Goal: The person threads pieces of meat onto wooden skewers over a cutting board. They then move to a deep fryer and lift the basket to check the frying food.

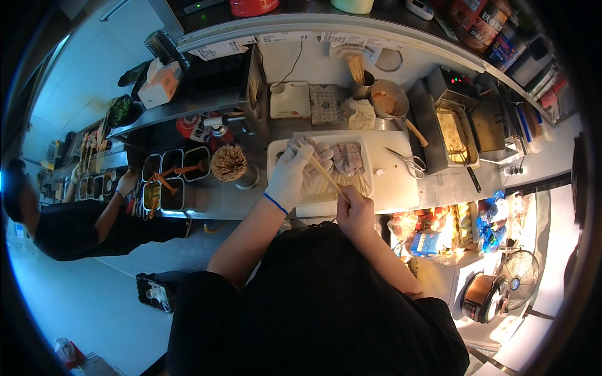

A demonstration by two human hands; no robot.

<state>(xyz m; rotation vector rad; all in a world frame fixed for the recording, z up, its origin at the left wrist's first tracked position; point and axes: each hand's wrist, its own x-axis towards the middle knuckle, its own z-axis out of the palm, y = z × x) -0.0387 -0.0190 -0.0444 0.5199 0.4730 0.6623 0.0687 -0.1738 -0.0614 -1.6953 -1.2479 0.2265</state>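
Note:
My left hand (288,176), in a white knit glove with a blue cuff edge, is closed around a pale piece of food at the upper end of a wooden skewer (324,173). The bare fingers of my right hand (356,210) grip the skewer's lower end. Both hands are over the near side of a white tray (370,149). In the tray lie skewered greyish-pink pieces (348,157), likely meat or seafood, their sticks pointing towards me. More pale pieces sit beside my gloved fingers, partly hidden. The tray rests on a white cutting board (397,188).
Scissors (413,165) lie on the board, right of the tray. Further right stands a deep fryer (454,136). A container of bundled skewers (229,163) and sauce tins (172,193) are at the left. Another person (80,225) works at the far left.

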